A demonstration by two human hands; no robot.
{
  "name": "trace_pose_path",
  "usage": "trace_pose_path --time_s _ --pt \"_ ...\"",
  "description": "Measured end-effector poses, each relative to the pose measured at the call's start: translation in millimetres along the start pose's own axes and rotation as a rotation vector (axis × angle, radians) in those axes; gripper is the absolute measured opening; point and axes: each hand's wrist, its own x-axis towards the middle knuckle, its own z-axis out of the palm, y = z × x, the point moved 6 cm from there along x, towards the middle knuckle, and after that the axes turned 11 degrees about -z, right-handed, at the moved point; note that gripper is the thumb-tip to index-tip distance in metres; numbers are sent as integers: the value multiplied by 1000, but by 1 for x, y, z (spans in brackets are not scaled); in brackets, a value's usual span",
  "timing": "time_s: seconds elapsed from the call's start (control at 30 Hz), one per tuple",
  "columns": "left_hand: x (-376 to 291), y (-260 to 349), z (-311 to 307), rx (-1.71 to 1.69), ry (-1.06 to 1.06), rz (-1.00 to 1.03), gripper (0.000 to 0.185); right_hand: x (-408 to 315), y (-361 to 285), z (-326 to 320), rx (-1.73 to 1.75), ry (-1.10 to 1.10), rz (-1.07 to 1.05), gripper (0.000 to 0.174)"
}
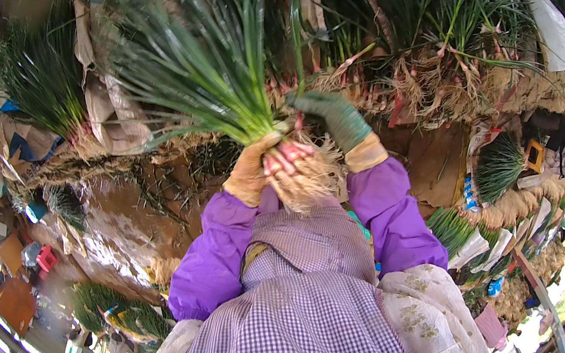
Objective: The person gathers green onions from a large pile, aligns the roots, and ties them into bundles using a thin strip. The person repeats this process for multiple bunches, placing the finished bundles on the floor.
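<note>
My left hand (255, 164), in a work glove with a tan cuff, grips a thick bunch of green onions (238, 108) just above the bulbs. The long green leaves fan out to the upper left. Pink bulbs and pale, shaggy roots (309, 181) point down towards my apron. Close by on the right, my right hand (333, 118), in a green-coated glove, pinches a single onion stalk (299, 121) beside the bunch. Motion blurs this hand, and its fingertips are partly hidden.
A long heap of green onions (466, 67) with roots facing me lies ahead. Another bundle (47, 84) rests at left beside brown paper sacking (121, 112). More onions (500, 166) stand at right near a yellow container (534, 155). A red crate (46, 258) sits lower left.
</note>
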Motion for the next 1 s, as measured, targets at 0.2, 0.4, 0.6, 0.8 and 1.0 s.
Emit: trace_pose_path --time_s 0.2,0.4,0.6,0.8,1.0 --pt "-6 -17 -19 20 140 -38 30 13 22 6 -980 -40 -226 30" --pt "-7 -3 -18 125 150 -8 22 28 -6 30 -1562 -6 -418 26" --pt "-27 0 7 -62 71 58 25 47 -11 -51 -1515 511 -688 23" --pt "-25 -12 -9 -55 79 -6 31 -15 28 15 -576 37 -119 26" --pt "-34 -10 -22 103 96 -99 42 -43 7 10 -540 415 -255 20"
